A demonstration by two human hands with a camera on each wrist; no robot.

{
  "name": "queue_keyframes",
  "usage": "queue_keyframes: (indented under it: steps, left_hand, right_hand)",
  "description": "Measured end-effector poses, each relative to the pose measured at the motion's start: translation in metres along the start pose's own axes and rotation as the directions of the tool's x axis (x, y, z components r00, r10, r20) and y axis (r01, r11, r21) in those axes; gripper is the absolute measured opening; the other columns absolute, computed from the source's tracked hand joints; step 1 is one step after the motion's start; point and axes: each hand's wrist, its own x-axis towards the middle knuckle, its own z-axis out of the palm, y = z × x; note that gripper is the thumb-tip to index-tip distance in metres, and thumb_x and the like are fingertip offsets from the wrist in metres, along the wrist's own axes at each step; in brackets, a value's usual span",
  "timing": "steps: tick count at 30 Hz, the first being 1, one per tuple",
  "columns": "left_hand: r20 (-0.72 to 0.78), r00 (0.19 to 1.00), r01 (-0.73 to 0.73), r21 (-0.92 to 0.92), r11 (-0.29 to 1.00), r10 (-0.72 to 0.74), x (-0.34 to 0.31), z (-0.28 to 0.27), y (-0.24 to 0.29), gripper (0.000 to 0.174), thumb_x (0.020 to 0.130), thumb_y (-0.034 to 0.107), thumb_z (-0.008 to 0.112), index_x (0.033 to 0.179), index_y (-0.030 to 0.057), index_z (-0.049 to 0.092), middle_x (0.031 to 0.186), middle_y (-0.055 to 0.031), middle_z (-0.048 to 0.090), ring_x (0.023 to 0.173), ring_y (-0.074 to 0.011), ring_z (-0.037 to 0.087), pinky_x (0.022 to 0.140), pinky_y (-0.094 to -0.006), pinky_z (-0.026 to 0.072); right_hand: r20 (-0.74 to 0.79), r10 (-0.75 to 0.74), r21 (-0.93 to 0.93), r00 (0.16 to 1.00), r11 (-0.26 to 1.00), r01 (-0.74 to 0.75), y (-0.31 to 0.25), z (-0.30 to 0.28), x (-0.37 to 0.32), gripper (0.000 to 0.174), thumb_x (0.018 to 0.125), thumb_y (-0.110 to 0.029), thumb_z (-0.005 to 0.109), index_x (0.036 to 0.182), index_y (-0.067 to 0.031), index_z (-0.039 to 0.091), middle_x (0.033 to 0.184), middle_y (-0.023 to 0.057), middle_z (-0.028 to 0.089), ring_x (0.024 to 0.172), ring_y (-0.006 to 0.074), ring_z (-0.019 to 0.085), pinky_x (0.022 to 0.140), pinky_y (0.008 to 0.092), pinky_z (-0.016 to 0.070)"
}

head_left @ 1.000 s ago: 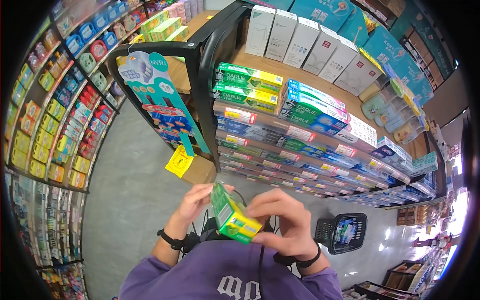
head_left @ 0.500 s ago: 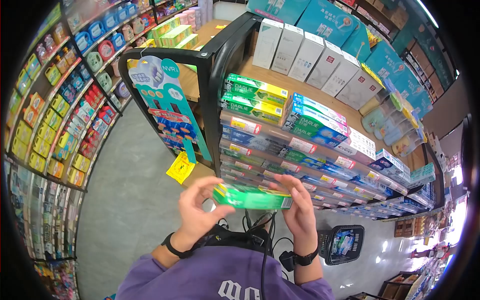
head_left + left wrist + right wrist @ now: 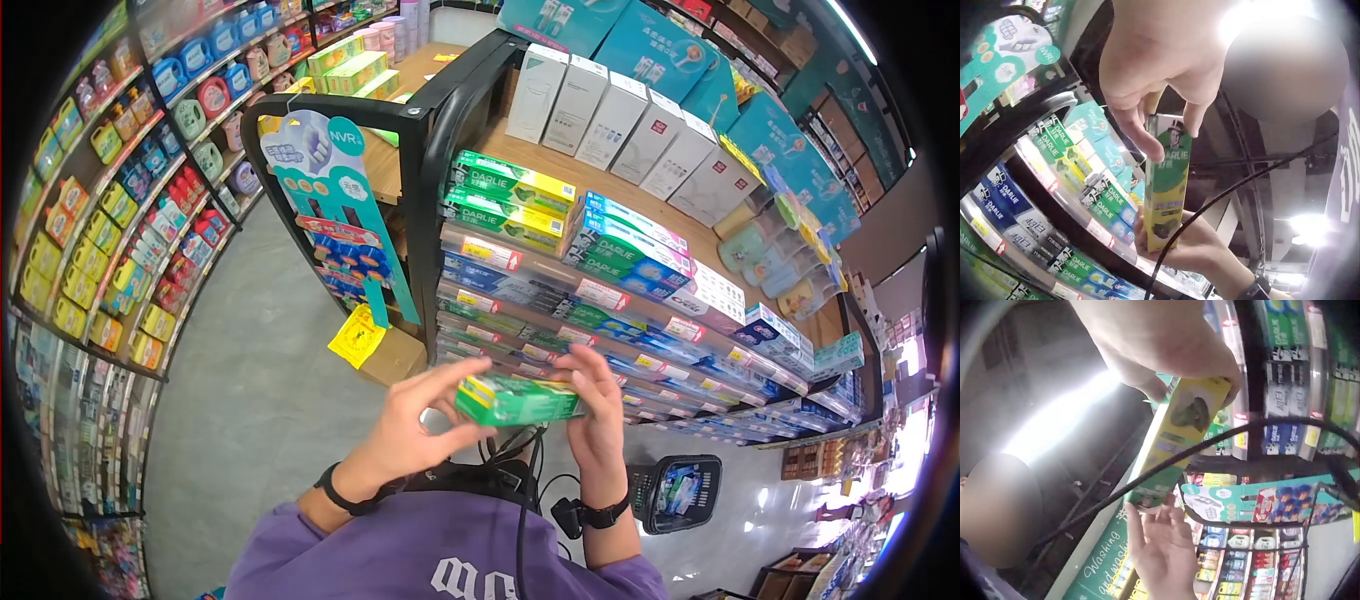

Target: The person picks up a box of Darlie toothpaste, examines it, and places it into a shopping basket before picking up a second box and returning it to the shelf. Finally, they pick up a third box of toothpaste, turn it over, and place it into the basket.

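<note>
A green and yellow Darlie toothpaste box (image 3: 522, 400) is held lengthwise between my two hands in front of my body. My left hand (image 3: 412, 424) pinches its left end between thumb and fingers. At the other end, my right hand (image 3: 597, 425) has its fingers and thumb around the box. In the left wrist view, the toothpaste box (image 3: 1168, 181) shows a hat-wearing figure at the left hand's end. The right wrist view shows the yellow part of the toothpaste box (image 3: 1182, 428) under my right hand (image 3: 1160, 344). A black cable (image 3: 1129, 484) crosses in front of it.
A shelf rack with stacked Darlie boxes (image 3: 510, 205) and price tags stands ahead. White boxes (image 3: 610, 115) line its top. A black shopping basket (image 3: 684, 495) with packages is on the floor at right. Cleaning-product shelves (image 3: 130, 250) curve along the left.
The box has turned from end-on and tilted to lying sideways across my hands. My right hand shifted from its near end to the right end. Lately the box moved slightly right.
</note>
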Motion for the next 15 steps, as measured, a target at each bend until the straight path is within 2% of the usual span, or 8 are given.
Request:
queue_keyframes:
  steps: [1,4,5,8,9,12,13,15]
  left_hand:
    - [0.005,0.993,0.122,-0.099,0.988,-0.122,-0.001,0.0,-0.004,0.068,0.077,0.002,0.084,0.14,0.0051,0.058,0.118,-0.0104,0.07,0.088,-0.0144,0.07,0.073,-0.0278,0.0555]
    - [0.107,0.948,0.319,-0.344,0.883,-0.3,-0.005,-0.005,-0.02,0.073,0.082,-0.002,0.08,0.148,0.005,0.05,0.133,-0.0116,0.064,0.108,-0.0158,0.068,0.083,-0.0284,0.0564]
    - [0.132,0.94,0.341,-0.413,0.845,-0.315,-0.007,-0.006,-0.025,0.068,0.082,-0.005,0.078,0.145,0.0018,0.051,0.138,-0.0135,0.061,0.12,-0.0204,0.064,0.094,-0.0316,0.055]
    - [0.111,0.977,0.213,-0.535,0.818,-0.182,-0.01,-0.009,-0.038,0.065,0.08,-0.008,0.078,0.139,-0.0012,0.054,0.137,-0.0154,0.061,0.121,-0.0216,0.063,0.103,-0.0346,0.0521]
    - [0.115,0.976,0.218,-0.535,0.816,-0.185,-0.008,-0.011,-0.036,0.061,0.077,-0.011,0.079,0.133,-0.0019,0.058,0.139,-0.0163,0.059,0.124,-0.0229,0.061,0.108,-0.0367,0.0501]
    - [0.068,0.991,0.135,-0.493,0.86,-0.116,-0.007,-0.014,-0.035,0.059,0.074,-0.012,0.079,0.13,-0.0022,0.06,0.141,-0.0173,0.057,0.126,-0.0231,0.06,0.108,-0.0371,0.0502]
    - [0.066,0.99,0.143,-0.507,0.85,-0.128,-0.007,-0.017,-0.036,0.058,0.073,-0.014,0.078,0.127,-0.0024,0.061,0.142,-0.0173,0.054,0.127,-0.0227,0.059,0.107,-0.0371,0.0506]
    - [0.059,0.988,0.152,-0.485,0.861,-0.141,-0.008,-0.023,-0.038,0.058,0.072,-0.014,0.077,0.127,-0.0023,0.062,0.141,-0.0166,0.055,0.126,-0.0226,0.059,0.107,-0.0372,0.0508]
  right_hand:
    - [-0.044,-0.075,-0.022,0.996,0.997,0.074,-0.008,0.002,-0.004,0.047,0.09,-0.004,0.067,0.135,-0.0005,0.054,0.116,0.0106,0.065,0.106,0.0186,0.062,0.1,0.0355,0.0473]
    - [-0.023,-0.397,-0.279,0.918,0.884,0.375,-0.013,0.003,-0.012,0.051,0.086,0.001,0.07,0.135,-0.0001,0.054,0.119,0.0112,0.063,0.11,0.0199,0.061,0.101,0.0368,0.0472]
    - [0.055,-0.462,-0.352,0.885,0.82,0.45,-0.011,-0.002,-0.014,0.056,0.083,0.006,0.071,0.136,0.0003,0.053,0.124,0.0122,0.061,0.115,0.0217,0.06,0.102,0.0376,0.0467]
    - [0.115,-0.496,-0.333,0.86,0.797,0.504,-0.011,-0.001,-0.016,0.058,0.083,0.005,0.071,0.137,0.0005,0.053,0.127,0.0125,0.059,0.12,0.023,0.058,0.104,0.0376,0.0458]
    - [0.099,-0.483,-0.347,0.87,0.803,0.485,-0.011,0.0,-0.012,0.052,0.086,0.002,0.07,0.136,0.0013,0.056,0.134,0.0136,0.057,0.123,0.0241,0.057,0.106,0.0381,0.044]
    - [0.239,-0.333,-0.411,0.912,0.816,0.406,-0.011,-0.019,-0.001,0.045,0.089,-0.004,0.069,0.132,0.0024,0.06,0.14,0.0147,0.055,0.126,0.0249,0.057,0.11,0.0383,0.0415]
    - [0.182,-0.209,-0.228,0.961,0.942,0.248,-0.005,-0.021,-0.003,0.038,0.092,-0.007,0.067,0.129,0.0029,0.062,0.142,0.0157,0.055,0.128,0.0248,0.056,0.112,0.0384,0.0391]
    - [0.155,-0.159,-0.233,0.975,0.953,0.192,-0.002,-0.026,-0.005,0.038,0.092,-0.005,0.067,0.129,0.0027,0.062,0.139,0.0162,0.058,0.129,0.0246,0.056,0.111,0.0378,0.0401]
